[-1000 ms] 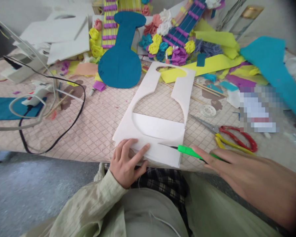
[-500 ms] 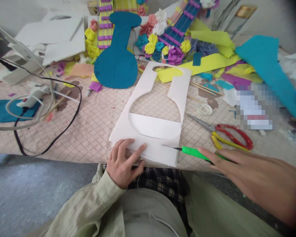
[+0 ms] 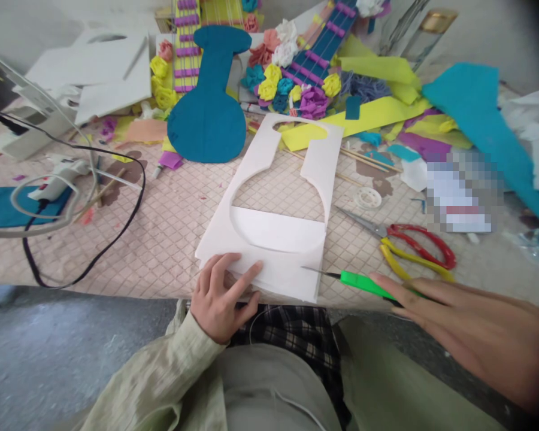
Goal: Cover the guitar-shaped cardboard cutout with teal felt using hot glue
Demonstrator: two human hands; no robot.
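Note:
My left hand (image 3: 224, 296) lies with fingers spread on the near end of a white foam board (image 3: 215, 230), pressing it to the table. The board has a guitar-shaped opening cut out of it. Another white sheet (image 3: 278, 228) lies under it and shows through the round part. In my right hand (image 3: 458, 323) is a green craft knife (image 3: 363, 282), gripped by its handle. Its long thin blade points left over the board's near right part; whether the tip touches the surface I cannot tell.
Scissors (image 3: 402, 242) with red and yellow handles and a tape roll (image 3: 367, 198) lie right of the board. A blue guitar-shaped piece (image 3: 206, 123) lies beyond. At left are a glue gun (image 3: 58, 179) and looping cables. Paper flowers (image 3: 312, 102) and scraps crowd the back.
The knife has shifted slightly right, its blade tip moving toward the board's right edge. My left hand stays in place on the board. The whole view has shifted a little.

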